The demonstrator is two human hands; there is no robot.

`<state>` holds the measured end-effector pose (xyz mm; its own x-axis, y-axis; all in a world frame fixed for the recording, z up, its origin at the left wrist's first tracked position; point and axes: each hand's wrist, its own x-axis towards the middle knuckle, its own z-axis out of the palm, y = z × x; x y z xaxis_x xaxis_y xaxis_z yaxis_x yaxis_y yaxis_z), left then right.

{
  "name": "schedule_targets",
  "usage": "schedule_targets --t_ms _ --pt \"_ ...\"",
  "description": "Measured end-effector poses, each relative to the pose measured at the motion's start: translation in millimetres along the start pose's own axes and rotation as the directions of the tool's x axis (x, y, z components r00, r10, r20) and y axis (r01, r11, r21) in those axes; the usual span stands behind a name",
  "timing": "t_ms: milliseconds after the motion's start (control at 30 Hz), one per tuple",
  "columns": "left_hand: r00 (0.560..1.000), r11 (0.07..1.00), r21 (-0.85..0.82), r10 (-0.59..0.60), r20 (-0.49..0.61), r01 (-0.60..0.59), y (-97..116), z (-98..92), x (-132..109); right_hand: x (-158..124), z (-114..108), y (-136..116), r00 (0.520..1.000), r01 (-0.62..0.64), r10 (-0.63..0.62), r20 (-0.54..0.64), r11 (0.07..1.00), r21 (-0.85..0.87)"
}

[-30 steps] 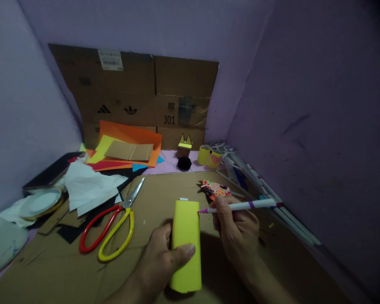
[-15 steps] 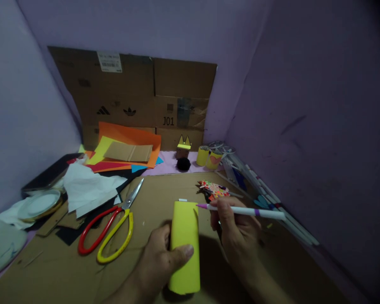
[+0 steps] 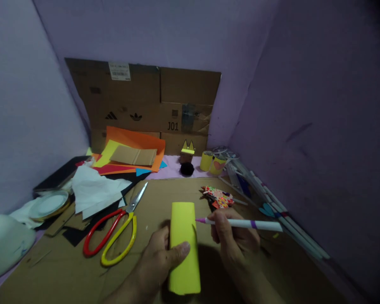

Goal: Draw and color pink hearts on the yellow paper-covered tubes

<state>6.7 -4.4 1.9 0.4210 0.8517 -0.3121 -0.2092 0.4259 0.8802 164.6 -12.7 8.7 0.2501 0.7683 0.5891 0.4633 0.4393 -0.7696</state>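
My left hand point(image 3: 160, 257) grips a long yellow box-like piece point(image 3: 184, 228) from its left side, the thumb lying across its front. Between the thumb and fingers of my right hand point(image 3: 236, 236) is a white marker point(image 3: 243, 223) with a purple tip. That tip points left, at or very close to the right edge of the yellow piece; whether it touches cannot be told. Scissors point(image 3: 129, 213) with one red and one yellow handle lie left of my left hand. A patterned, colourful item point(image 3: 220, 197) lies just beyond my right hand.
Coloured paper sheets point(image 3: 158, 145) and white paper point(image 3: 96, 190) are piled at the back left. A white bowl point(image 3: 9, 245) stands far left. Two yellow rolls point(image 3: 206, 161) and a small eared box point(image 3: 187, 155) stand at the back. White sticks point(image 3: 291, 219) lie along the right.
The marker tip has moved lower along the right edge of the yellow piece. A small white bit above the piece no longer shows. The whole view has shifted slightly.
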Motion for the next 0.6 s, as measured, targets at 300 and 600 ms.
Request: schedule_targets --t_ms 300,600 --pt "1.0 1.0 0.004 -0.023 -0.015 0.023 -2.8 -0.9 2.4 1.3 0.0 -1.1 0.999 -0.046 0.046 0.022 0.999 -0.028" --pt "0.999 1.0 -0.022 0.008 0.045 -0.007 -5.9 -2.0 4.5 2.1 -0.6 -5.2 0.999 -0.042 0.043 0.029 0.999 -0.035"
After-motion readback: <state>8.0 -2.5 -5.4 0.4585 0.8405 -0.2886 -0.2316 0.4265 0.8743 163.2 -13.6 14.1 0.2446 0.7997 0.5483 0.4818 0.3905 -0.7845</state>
